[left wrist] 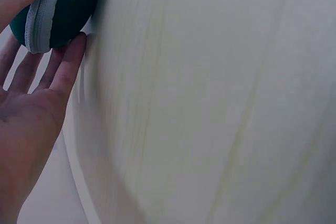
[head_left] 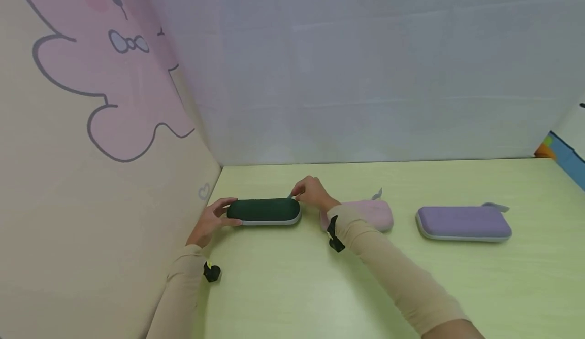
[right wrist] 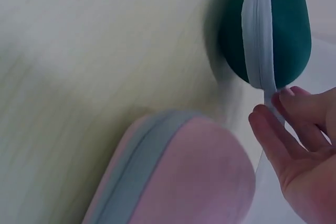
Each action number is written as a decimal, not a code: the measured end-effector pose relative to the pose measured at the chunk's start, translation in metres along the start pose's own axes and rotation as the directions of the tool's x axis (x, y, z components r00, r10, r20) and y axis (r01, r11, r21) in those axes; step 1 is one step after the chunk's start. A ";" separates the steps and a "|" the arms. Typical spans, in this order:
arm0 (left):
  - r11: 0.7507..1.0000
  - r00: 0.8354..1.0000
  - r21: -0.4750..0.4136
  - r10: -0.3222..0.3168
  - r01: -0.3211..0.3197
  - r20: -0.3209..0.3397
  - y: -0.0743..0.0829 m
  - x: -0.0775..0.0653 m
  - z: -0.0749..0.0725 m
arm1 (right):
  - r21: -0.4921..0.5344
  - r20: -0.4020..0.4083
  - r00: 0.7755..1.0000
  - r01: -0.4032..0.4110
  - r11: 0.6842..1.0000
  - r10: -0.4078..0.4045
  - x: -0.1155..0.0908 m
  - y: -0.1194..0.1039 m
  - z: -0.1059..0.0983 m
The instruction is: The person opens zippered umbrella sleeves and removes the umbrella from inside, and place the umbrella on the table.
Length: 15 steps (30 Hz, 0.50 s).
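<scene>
Green case: dark green, oblong, round-ended fabric-look case (head_left: 263,210) w/ a pale grey zip band; lies flat at the L end of the table, nr the L wall, long side facing you.
Your L hand: (head_left: 211,223) holds the L end of the green case, thumb on the near side, fingers on the far side; spread is only as wide as the case.
Your R hand: (head_left: 313,193) narrow; thumb & fingertips pinch the thin pale grey fabric tab (right wrist: 269,97) at the case's R end.
Zip: line visible along the grey band; can't tell if fully closed.
Pink case: pale pink, oblong, rounded case (head_left: 377,215) w/ grey band, just R of the green one; partly hidden by your R wrist in head view. Grey tab sticks up at its far side.
Purple case: light purple, oblong, rounded case (head_left: 463,222), pale band, farther R, apart from the pink; grey tab on its far R side.
Table: pale yellow-green, smooth top (head_left: 274,283), under all 3 cases.
Your sleeves: beige fabric sleeves (head_left: 388,263), both arms; small black wrist device (head_left: 212,272) on L, another on R.
Backdrop: whitish hanging sheet (head_left: 365,75) behind; cream wall (head_left: 68,217) on L w/ pink cartoon animal (head_left: 119,85), bow tie incl.
</scene>
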<state>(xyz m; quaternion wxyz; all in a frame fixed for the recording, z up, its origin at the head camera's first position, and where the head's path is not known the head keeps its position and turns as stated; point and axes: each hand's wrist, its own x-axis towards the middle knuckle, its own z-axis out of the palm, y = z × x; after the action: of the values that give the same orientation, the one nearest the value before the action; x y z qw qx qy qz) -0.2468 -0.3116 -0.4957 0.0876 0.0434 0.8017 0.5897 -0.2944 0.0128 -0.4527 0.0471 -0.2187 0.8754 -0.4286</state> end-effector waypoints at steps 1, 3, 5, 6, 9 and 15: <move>1.000 1.000 0.000 0.004 -0.004 -0.002 0.000 0.000 0.000 | -0.003 0.013 1.000 0.006 1.000 -0.006 0.001 -0.002 0.001; 1.000 1.000 0.003 0.012 -0.012 -0.005 0.000 0.000 0.000 | -0.007 0.032 0.999 0.015 1.000 -0.015 0.002 -0.005 0.004; 1.000 1.000 0.006 0.016 -0.015 -0.006 -0.001 0.000 -0.001 | -0.014 0.051 0.999 0.010 1.000 -0.010 0.004 -0.007 0.007; 1.000 1.000 0.010 0.018 -0.018 -0.003 -0.001 0.000 -0.001 | -0.015 0.061 0.998 0.005 1.000 -0.004 0.004 -0.008 0.008; 1.000 1.000 0.018 0.021 -0.021 0.009 -0.001 0.002 -0.003 | -0.016 0.085 0.996 -0.010 1.000 0.011 0.007 -0.010 0.010; 1.000 1.000 0.023 0.015 -0.015 0.014 -0.001 0.001 -0.002 | -0.082 0.121 0.992 -0.018 0.996 0.028 0.010 -0.013 0.010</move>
<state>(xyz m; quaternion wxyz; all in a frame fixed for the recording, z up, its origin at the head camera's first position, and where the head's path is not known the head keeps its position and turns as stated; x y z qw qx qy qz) -0.2485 -0.3130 -0.4961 0.0880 0.0546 0.8075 0.5807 -0.2962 -0.0057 -0.4483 0.0964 -0.2362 0.8898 -0.3783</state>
